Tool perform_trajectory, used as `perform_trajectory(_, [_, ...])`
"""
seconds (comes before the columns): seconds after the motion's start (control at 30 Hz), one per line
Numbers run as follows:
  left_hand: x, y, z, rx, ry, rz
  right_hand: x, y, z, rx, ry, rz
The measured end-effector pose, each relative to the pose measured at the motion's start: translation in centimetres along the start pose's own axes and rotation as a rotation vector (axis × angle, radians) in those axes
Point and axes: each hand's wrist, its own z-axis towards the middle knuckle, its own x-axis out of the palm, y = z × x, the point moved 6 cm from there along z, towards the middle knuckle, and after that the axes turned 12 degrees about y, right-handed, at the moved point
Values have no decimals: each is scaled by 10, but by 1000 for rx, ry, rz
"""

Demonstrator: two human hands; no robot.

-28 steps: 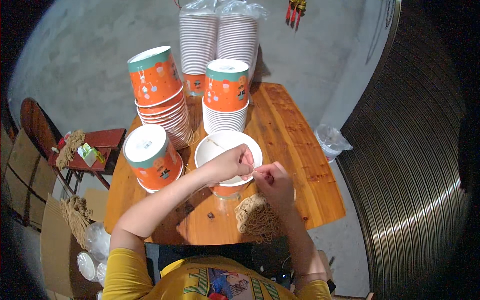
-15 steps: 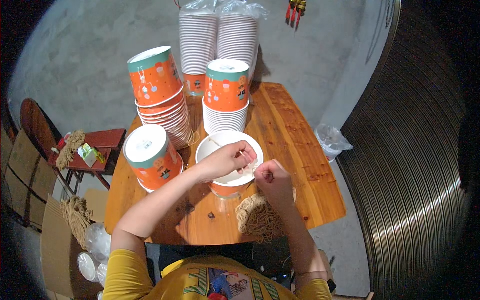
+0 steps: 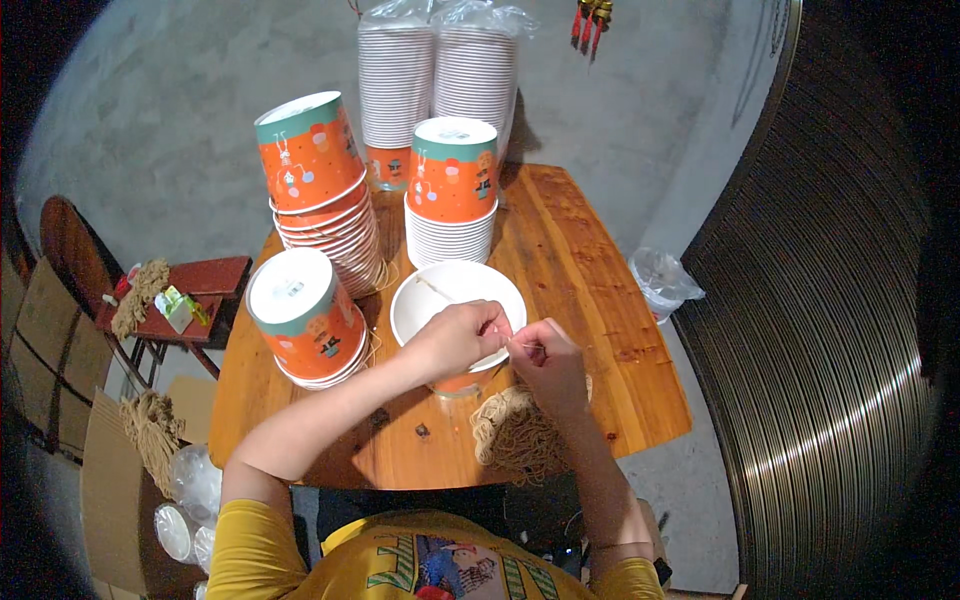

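An orange paper bucket (image 3: 412, 308) with a white inside stands upright before me, its mouth facing up. My left hand (image 3: 462, 336) reaches over its opening, fingers pinched together at the right part of the rim. Close beside it, my right hand (image 3: 547, 362) is also pinched, just outside that rim. A thin strand of beige cord shows between the fingertips; most of it is hidden by the fingers. Another bit of cord (image 3: 433, 290) lies against the bucket's inner far-left wall. Below my right hand, a heap of beige cords (image 3: 522, 432) rests on the table's near edge.
Upside-down orange buckets stand stacked at near left (image 3: 305, 315), far left (image 3: 310, 160) and behind (image 3: 452, 190); cords hang from the left ones. Tall bagged white stacks (image 3: 395, 90) stand at the wooden table's (image 3: 600, 330) back. A red bench (image 3: 215, 290) is at left, a shutter (image 3: 830, 330) at right.
My left hand has come down toward me and nearer my right hand, uncovering more of the bucket's inside. My right hand has barely moved.
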Motion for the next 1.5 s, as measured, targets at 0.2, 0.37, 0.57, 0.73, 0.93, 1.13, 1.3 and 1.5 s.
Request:
perform_trajectory(0.2, [3, -4, -4, -101, -17, -43, -1, 3, 0, 39, 23, -63])
perform_trajectory(0.37, [5, -4, -4, -81, -48, -88, -2, 1, -1, 39, 29, -65])
perform_trajectory(0.57, [6, 4, 1, -37, -16, -293, -1, 2, -3, 118, 50, -13])
perform_trajectory(0.73, [7, 8, 6, 16, 25, -504, -1, -5, -7, 69, 4, -6])
perform_trajectory(0.93, [11, 12, 8, -81, 91, -764, 0, -11, -9, 132, 8, 37])
perform_trajectory(1.13, [16, 24, 7, -272, 99, -964, -1, -7, -9, 131, 25, 48])
perform_trajectory(1.3, [19, 23, 11, -241, 83, -1072, -2, -9, -8, 98, 20, 50])
perform_trajectory(1.5, [15, 20, 12, -199, 70, -966, -5, -1, -9, 29, -30, -67])
